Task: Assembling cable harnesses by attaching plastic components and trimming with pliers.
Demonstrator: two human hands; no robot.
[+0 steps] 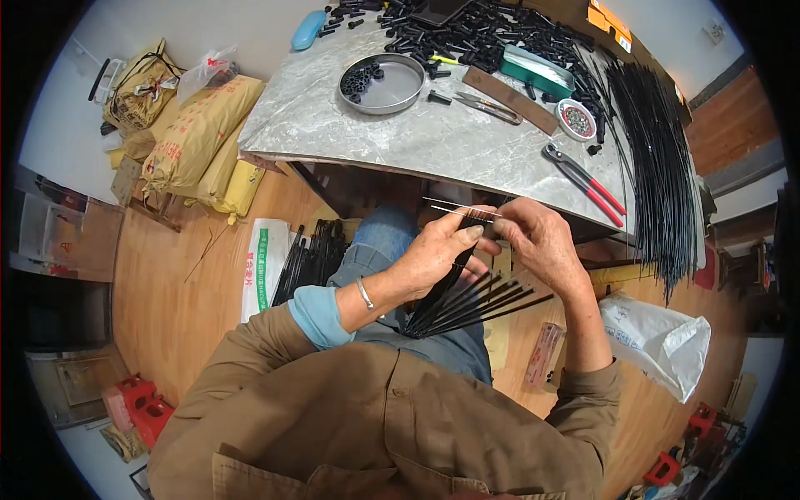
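Note:
Above my lap, near the table's front edge, my left hand [437,250] is closed around a bundle of thin black rods [492,307], whose loose ends fan out below toward the lower right. Across the top of the bundle lie thin silver rods [450,204], sticking out past the left fingers. My right hand [542,242] pinches at the right ends of these silver rods, thumb and forefinger together, its other fingers curled. Its fingertips partly hide what they grip. Part of the bundle is covered by the left hand.
The marble-patterned table [317,125] bears a round metal tray [400,87] with black nuts, red-handled cutters [587,183], scissors [492,108], a green box [537,73] and heaped black bolts [467,33]. Long black rods [658,158] overhang its right side. Yellow sacks [200,137] stand left.

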